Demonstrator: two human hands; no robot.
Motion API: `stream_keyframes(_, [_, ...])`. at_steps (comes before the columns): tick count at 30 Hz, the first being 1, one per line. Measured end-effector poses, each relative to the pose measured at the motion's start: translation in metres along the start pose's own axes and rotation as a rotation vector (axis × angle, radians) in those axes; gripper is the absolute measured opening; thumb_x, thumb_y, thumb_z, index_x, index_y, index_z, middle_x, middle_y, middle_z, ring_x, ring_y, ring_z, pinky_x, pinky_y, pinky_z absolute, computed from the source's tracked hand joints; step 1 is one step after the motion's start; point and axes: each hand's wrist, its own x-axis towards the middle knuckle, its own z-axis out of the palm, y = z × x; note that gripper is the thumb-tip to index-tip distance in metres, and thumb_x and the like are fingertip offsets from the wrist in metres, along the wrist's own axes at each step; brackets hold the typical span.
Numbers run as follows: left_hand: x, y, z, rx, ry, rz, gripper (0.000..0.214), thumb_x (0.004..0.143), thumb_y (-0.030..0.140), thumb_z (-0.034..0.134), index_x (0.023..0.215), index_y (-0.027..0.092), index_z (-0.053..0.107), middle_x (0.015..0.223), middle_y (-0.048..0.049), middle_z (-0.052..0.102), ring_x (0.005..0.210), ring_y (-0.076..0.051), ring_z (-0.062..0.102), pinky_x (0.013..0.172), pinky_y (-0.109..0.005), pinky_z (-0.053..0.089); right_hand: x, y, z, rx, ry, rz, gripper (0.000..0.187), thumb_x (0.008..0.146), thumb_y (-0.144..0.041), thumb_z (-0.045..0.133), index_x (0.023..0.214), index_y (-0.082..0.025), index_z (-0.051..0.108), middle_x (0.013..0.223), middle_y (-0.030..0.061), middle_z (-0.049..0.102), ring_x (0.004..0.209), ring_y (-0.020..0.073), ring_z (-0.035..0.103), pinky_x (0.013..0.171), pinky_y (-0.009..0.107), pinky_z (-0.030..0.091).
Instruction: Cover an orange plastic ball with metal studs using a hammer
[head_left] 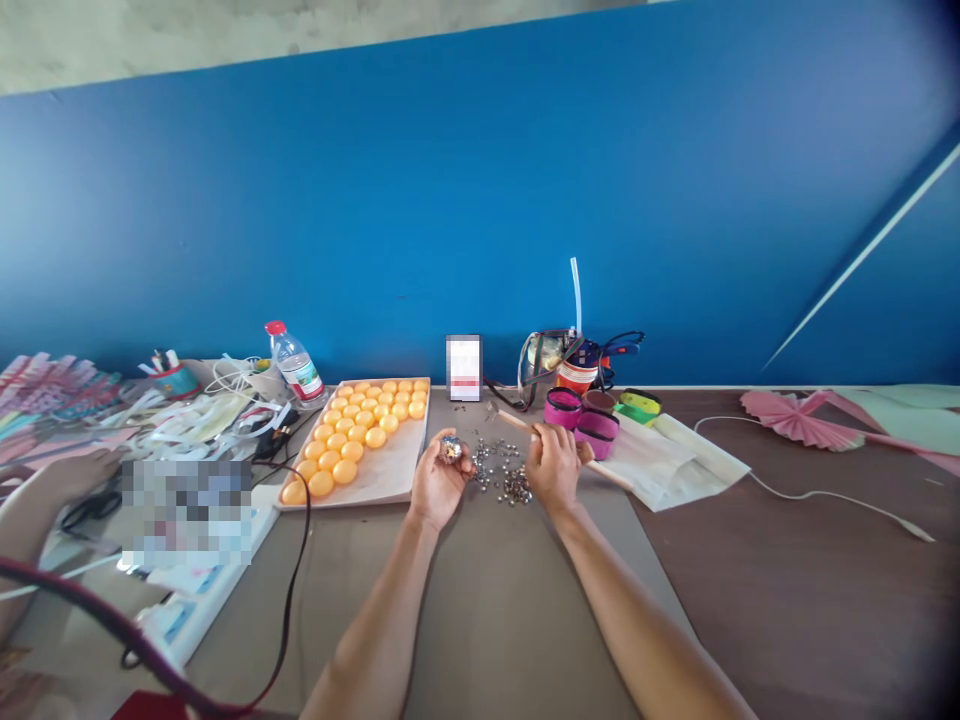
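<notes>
Blue partition (480,200) stands behind the worktop (525,600); on its left side lies a tray (401,470) partly filled with orange balls (375,437). The right hand (553,465) clasps a pale stick (514,418); the left hand (439,490) grasps a shiny studded ball (450,450), left of loose metallic beads (517,487) scattered between both hands.

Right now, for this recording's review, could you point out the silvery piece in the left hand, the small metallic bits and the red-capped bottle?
Silvery piece (451,449): head view, middle of its visible face.
Small metallic bits (517,486): head view, their densest cluster.
Red-capped bottle (303,377): head view, its label.
</notes>
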Motion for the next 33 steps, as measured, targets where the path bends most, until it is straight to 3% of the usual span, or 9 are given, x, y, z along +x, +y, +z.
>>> stream_keyframes(4, [0.002, -0.001, -0.003, -0.019, 0.006, -0.024, 0.027, 0.082, 0.042, 0.051, 0.093, 0.019, 0.058, 0.073, -0.004, 0.058, 0.054, -0.01, 0.047, 0.059, -0.026, 0.041, -0.001, 0.006, 0.004, -0.071, -0.056, 0.067, 0.023, 0.082, -0.018, 0.041, 0.097, -0.019, 0.059, 0.095, 0.0072, 0.061, 0.091, 0.0215, 0.047, 0.086, 0.037, 0.018])
stream_keyframes(13, [0.005, -0.003, -0.007, -0.004, 0.034, -0.032, 0.017, 0.081, 0.033, 0.053, 0.088, 0.018, 0.057, 0.07, -0.0032, 0.058, 0.048, -0.007, 0.042, 0.056, -0.023, 0.037, -0.002, 0.017, 0.009, -0.129, -0.231, 0.18, 0.024, 0.079, -0.013, 0.045, 0.092, -0.022, 0.063, 0.096, 0.0047, 0.06, 0.092, 0.0208, 0.045, 0.083, 0.035, 0.018])
stream_keyframes(29, [0.004, -0.003, -0.003, 0.063, 0.011, -0.015, 0.017, 0.076, 0.032, 0.059, 0.085, 0.018, 0.055, 0.067, -0.0012, 0.057, 0.046, -0.007, 0.043, 0.053, -0.024, 0.035, -0.001, 0.012, 0.008, -0.192, -0.388, 0.29, 0.026, 0.08, -0.014, 0.044, 0.096, -0.022, 0.063, 0.1, 0.0078, 0.06, 0.097, 0.0224, 0.045, 0.082, 0.036, 0.021])
stream_keyframes(33, [0.006, -0.003, -0.002, 0.074, 0.031, 0.0, 0.016, 0.076, 0.032, 0.058, 0.083, 0.018, 0.054, 0.064, -0.0004, 0.056, 0.044, -0.007, 0.042, 0.052, -0.024, 0.034, -0.002, 0.012, 0.008, -0.192, -0.378, 0.278, 0.024, 0.079, -0.016, 0.046, 0.094, -0.022, 0.063, 0.098, 0.0081, 0.059, 0.095, 0.0232, 0.046, 0.081, 0.037, 0.022])
